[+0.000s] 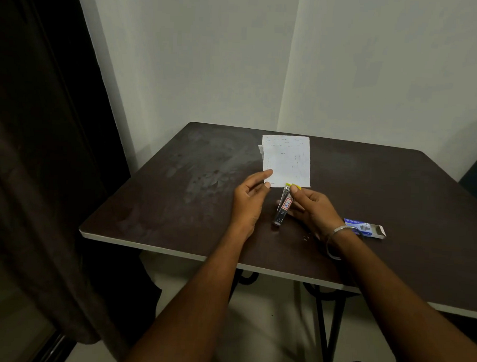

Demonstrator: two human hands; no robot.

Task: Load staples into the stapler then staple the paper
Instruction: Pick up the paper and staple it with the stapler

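A white sheet of paper with faint writing is held up over the dark table. My left hand pinches its lower left corner between thumb and fingers. My right hand grips a small dark stapler with a red and white label and a yellow tip. The stapler's front end meets the bottom edge of the paper. A metal bangle sits on my right wrist.
An open blue and white staple box lies on the table to the right of my right wrist. A few loose staple bits lie near the front edge. A dark curtain hangs at the left; white walls stand behind the table.
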